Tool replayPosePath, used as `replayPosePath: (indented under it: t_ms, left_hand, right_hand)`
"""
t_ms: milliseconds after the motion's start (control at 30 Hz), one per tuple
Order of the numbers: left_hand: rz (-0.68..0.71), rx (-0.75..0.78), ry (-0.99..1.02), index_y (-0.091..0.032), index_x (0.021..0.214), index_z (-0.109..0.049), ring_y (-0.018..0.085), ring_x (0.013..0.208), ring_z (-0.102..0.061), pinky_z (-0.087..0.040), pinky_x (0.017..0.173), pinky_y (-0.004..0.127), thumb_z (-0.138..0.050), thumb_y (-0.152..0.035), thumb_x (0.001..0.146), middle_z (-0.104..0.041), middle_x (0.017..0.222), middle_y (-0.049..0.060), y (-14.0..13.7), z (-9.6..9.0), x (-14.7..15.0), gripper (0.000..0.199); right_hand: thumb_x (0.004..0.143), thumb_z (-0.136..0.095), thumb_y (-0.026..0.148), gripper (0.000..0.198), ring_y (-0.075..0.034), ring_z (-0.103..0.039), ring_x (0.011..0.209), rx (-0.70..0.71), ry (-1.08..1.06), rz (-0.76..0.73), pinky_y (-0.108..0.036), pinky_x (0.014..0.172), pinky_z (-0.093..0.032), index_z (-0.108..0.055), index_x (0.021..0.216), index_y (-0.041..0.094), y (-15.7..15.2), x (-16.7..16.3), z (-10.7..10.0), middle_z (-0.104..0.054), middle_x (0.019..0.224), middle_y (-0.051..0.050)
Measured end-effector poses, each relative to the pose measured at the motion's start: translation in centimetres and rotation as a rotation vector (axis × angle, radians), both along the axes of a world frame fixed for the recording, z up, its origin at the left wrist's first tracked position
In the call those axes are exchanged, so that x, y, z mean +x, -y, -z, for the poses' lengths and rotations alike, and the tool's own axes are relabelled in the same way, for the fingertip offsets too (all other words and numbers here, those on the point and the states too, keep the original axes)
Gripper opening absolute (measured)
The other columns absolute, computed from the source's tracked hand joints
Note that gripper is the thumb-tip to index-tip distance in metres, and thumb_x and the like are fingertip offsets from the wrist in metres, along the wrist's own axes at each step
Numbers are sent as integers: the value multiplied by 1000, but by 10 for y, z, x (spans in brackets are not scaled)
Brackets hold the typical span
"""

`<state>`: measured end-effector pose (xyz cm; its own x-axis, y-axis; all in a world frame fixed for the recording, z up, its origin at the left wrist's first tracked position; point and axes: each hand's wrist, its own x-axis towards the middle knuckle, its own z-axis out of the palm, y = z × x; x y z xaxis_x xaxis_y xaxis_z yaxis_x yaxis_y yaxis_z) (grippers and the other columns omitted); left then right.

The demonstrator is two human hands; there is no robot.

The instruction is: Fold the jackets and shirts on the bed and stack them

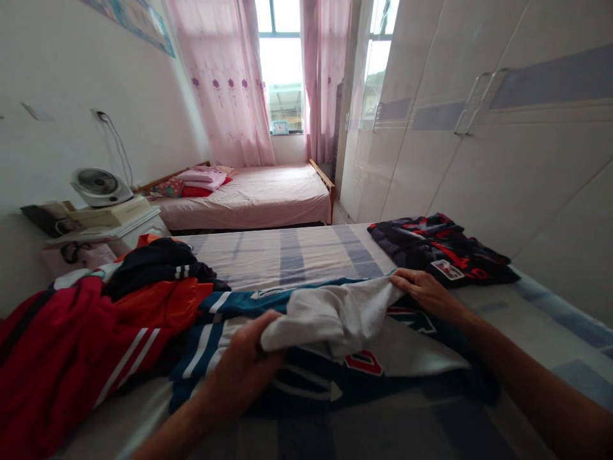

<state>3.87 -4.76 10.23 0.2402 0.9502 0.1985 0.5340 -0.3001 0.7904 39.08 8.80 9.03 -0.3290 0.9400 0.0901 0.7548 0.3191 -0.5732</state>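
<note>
Both hands are on the blue-and-grey garment (338, 313), its grey cloth raised between them above the striped bed (316, 255)!
The left hand (253, 351) is clamped on one end, the right hand (421, 291) pinches the other; the left fingertips duck behind fabric, the red-edged lettering (364, 363) is partly covered, and both forearms (531, 374) run out of frame.

We can just about read a red 0 or D (364, 363) on the blue-and-grey garment (416, 352), but the folded dark clothes' (407, 250) red print (449, 254) beats us.
</note>
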Motion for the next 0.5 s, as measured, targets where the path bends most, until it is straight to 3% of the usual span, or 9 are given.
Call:
replayPosePath:
  t_ms: [67, 167, 333, 433, 500]
  left_hand:
    - [-81, -94, 154, -20, 104, -63, 21, 80, -61, -50, 73, 29, -58, -28, 77, -67, 87, 3, -6, -16, -15, 29]
    - [-68, -300, 289, -20, 106, -65, 24, 83, -62, -51, 74, 30, -64, -34, 74, -68, 89, 4, -12, -27, -36, 35]
    - [12, -511, 274, -18, 98, -69, 23, 81, -62, -50, 70, 28, -63, -41, 76, -69, 86, 4, -6, -4, -39, 33]
    - [-90, -526, 391, -19, 103, -67, 20, 79, -63, -50, 67, 25, -61, -44, 78, -69, 87, 4, -5, 3, -40, 35]
    - [-170, -503, 501, -18, 103, -65, 17, 73, -63, -51, 65, 25, -62, -42, 78, -69, 82, 3, -10, -1, -43, 35]
  right_hand:
    - [87, -37, 50, 40, -15, -51, 68, 7, -62, 39, -25, 62, -39, -58, 79, 17, -4, 4, -3, -56, 70, 0]
    - [86, -37, 50, 40, -15, -51, 67, 4, -74, 51, -25, 62, -39, -59, 80, 17, -9, 6, -2, -56, 71, 0]
    - [85, -40, 43, 32, -18, -57, 78, 89, 64, 69, -29, 73, -41, -60, 85, 18, -11, 0, 12, -62, 82, -4]
    - [84, -44, 39, 28, -22, -57, 93, 310, 97, 139, -32, 83, -41, -59, 95, 17, -1, -6, 9, -61, 99, -8]
    - [86, -42, 40, 29, -23, -57, 92, 384, 154, 177, -34, 82, -42, -59, 93, 18, 15, -11, 1, -60, 99, -9]
